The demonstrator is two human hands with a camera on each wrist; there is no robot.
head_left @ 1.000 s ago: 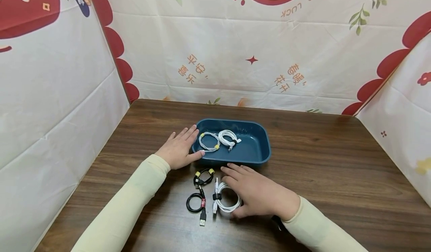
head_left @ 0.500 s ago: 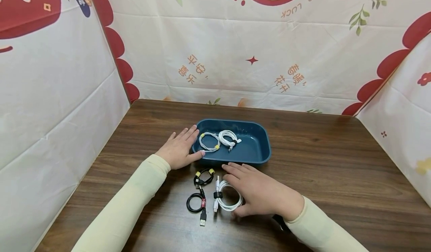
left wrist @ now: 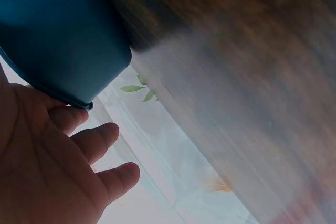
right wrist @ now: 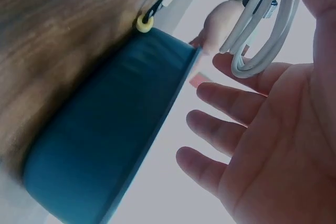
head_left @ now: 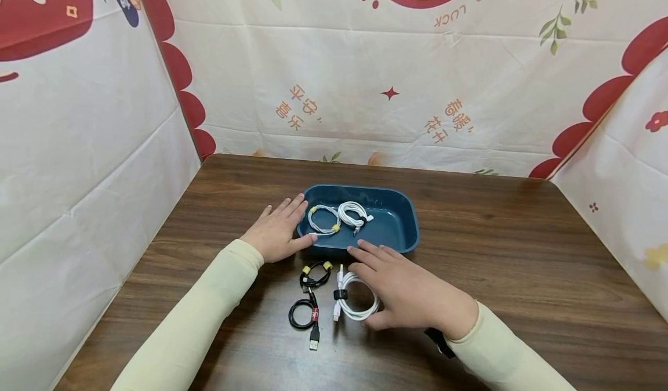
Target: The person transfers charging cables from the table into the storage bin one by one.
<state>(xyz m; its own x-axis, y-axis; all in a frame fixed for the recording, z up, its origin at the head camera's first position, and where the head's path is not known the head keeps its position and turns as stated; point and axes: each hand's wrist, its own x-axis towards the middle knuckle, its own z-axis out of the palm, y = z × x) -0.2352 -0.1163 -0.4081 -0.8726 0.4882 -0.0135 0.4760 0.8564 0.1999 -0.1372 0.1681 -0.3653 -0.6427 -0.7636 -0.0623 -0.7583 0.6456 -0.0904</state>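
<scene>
Between the thumb and forefinger of the right hand [head_left: 409,292], a white cable coil [head_left: 345,308] is pinched by its right side, its black tie [head_left: 341,294] and two plugs along the left; the other three fingers are outstretched, spread apart, holding nothing. Since half a second ago, hand and coil have shifted slightly away from the person, toward the blue tray [head_left: 414,228]; the fingertips now overlap its near rim in the head view, though I cannot tell whether they touch. The right wrist view suggests the coil is off the wood, so it looks to be mid-carry, outside the tray. At the tray's left end, the left hand [head_left: 278,230] stays where it was, fingers straight and slightly apart, thumb reaching over the near left corner, probably steadying it. Within the tray, toward the left, lie a thin white coil with yellow ties [head_left: 336,228] and a thicker white coil [head_left: 343,216], side by side. On the table [head_left: 496,263], left of the pinched coil, lie a black coil with yellow ties [head_left: 327,265] and, nearer the person, a black cable with a red band [head_left: 315,314]. The tray's near wall stands between the carried coil and the inside, and the two coils there take up part of the floor.
</scene>
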